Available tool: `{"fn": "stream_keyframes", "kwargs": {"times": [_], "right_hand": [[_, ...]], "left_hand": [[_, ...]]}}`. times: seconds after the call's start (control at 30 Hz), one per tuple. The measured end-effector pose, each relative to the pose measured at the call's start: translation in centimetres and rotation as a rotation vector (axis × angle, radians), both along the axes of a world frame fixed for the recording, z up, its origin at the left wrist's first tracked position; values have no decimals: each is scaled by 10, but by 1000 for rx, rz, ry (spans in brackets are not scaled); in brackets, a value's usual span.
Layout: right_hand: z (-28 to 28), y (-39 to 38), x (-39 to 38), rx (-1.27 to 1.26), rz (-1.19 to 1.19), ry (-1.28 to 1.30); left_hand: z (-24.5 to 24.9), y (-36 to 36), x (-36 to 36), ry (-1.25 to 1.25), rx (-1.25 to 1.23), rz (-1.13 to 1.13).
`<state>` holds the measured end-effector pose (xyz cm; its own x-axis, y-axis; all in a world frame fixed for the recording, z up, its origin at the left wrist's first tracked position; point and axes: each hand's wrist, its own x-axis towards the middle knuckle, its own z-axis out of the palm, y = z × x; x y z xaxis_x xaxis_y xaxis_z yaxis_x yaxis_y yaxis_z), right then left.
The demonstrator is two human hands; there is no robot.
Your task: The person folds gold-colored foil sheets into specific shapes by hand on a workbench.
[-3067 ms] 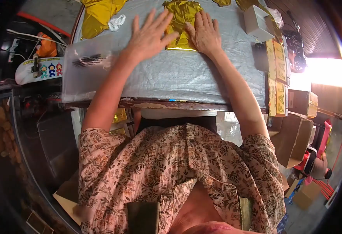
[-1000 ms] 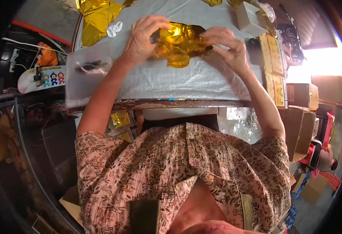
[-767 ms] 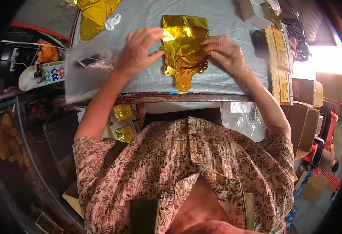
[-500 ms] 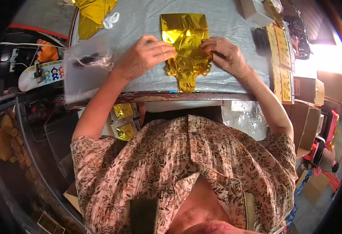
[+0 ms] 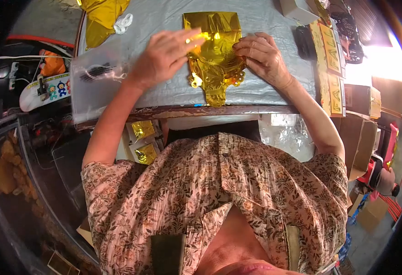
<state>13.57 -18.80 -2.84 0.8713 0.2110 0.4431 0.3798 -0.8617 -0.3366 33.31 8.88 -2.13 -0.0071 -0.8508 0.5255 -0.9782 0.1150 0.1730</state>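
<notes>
A shiny gold foil balloon (image 5: pixel 215 64), deflated and folded flat, lies near the front edge of the table. Its top is a straight-edged rectangle; small tabs with holes stick out lower down, and a narrow end points toward me. My left hand (image 5: pixel 166 55) is over the balloon's left side, fingers stretched out and somewhat blurred. At the right edge my right hand (image 5: pixel 263 57) has bent fingers closed on the foil; the thumb is partly hidden.
A grey cover (image 5: pixel 155 98) lies over the table. A clear plastic sheet (image 5: pixel 84 98) is at left, more gold foil (image 5: pixel 101 23) and a white bundle (image 5: pixel 123 24) behind it. Yellow lettered boxes (image 5: pixel 331 68) line the right edge. Gold packets (image 5: pixel 145 153) lie below the table edge.
My left hand has lifted up and away from the foil's left edge. My right hand has shifted slightly up along the right edge, its fingers more bent. The view has moved a little.
</notes>
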Motion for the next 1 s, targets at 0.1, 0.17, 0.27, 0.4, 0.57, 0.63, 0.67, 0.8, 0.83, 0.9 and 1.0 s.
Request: {"fn": "stream_keyframes", "kwargs": {"times": [0.1, 0.17, 0.27, 0.4, 0.57, 0.63, 0.67, 0.8, 0.83, 0.9, 1.0], "right_hand": [[-3, 1, 0, 2, 1, 8], [-4, 0, 0, -7, -7, 9], [-5, -1, -1, 11, -10, 18], [-8, 0, -1, 39, -31, 9], [0, 4, -2, 38, -63, -49], [3, 3, -1, -8, -17, -49], [1, 2, -1, -9, -20, -49], [-5, 1, -1, -4, -2, -65], [-5, 1, -1, -3, 6, -64], [-4, 1, -1, -10, 6, -61], [-3, 2, -1, -6, -16, -62]], "left_hand": [[5, -6, 11, 233, 64, 27], [1, -7, 16, 297, 119, 12], [-6, -9, 21, 376, 175, -18], [-7, -8, 25, 264, 222, -43], [-7, -3, 23, 237, 272, -20], [-6, -4, 20, 224, 282, -21], [-3, -4, 18, 207, 251, -12], [6, -7, 10, 140, 114, -32], [4, -8, 11, 140, 114, -32], [-2, -7, 12, 126, 162, -74], [-6, -6, 9, 116, 88, -70]]}}
